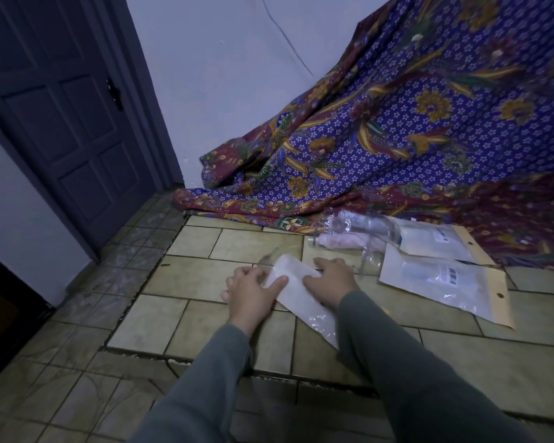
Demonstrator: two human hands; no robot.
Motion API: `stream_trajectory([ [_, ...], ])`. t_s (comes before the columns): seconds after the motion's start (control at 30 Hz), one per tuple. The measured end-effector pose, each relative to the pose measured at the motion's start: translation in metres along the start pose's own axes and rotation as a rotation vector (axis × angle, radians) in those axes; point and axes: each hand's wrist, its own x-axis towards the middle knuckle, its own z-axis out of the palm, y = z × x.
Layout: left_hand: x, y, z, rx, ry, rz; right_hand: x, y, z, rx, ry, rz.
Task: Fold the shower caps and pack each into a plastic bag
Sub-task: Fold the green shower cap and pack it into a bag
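A folded translucent white shower cap (296, 287) lies as a long strip on the tiled floor, running from upper left to lower right. My left hand (251, 290) rests on its left edge, thumb laid on top of the strip. My right hand (331, 281) presses flat on its right side, and my right sleeve hides the strip's lower end. Two packed plastic bags with tan header strips lie to the right, one nearer (445, 284) and one farther back (435, 239). A heap of clear and pinkish shower caps (352, 233) sits behind my hands.
A patterned purple cloth (413, 132) drapes down over the floor at the back and right. A dark door (61, 107) stands at the left beside a white wall. A raised tile step edge (237, 362) crosses below my forearms.
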Motion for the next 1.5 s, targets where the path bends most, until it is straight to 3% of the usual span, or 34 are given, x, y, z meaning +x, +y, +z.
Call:
stream_trajectory([
  [0.17, 0.015, 0.008, 0.005, -0.280, -0.132, 0.104, 0.005, 0.008, -0.012, 0.456, -0.056, -0.040],
  [0.4, 0.019, 0.016, -0.003, -0.672, -0.356, 0.179, 0.013, 0.018, -0.016, 0.854, -0.115, -0.026],
  [0.63, 0.024, 0.021, -0.006, -0.695, -0.466, 0.116, 0.020, 0.018, -0.013, 0.947, -0.098, -0.041],
  [0.87, 0.027, 0.028, 0.004, -1.019, -0.265, 0.028, 0.022, 0.013, -0.019, 1.016, 0.003, -0.102],
  [1.03, 0.031, 0.030, 0.000, -1.032, -0.322, -0.080, 0.022, 0.020, -0.023, 0.981, -0.051, -0.169],
  [1.33, 0.034, 0.021, 0.002, -0.995, -0.387, 0.019, 0.016, 0.027, -0.022, 0.913, -0.024, -0.210],
  [1.5, 0.032, 0.020, -0.004, -0.984, -0.468, -0.016, 0.013, 0.031, -0.025, 0.917, -0.015, -0.212],
])
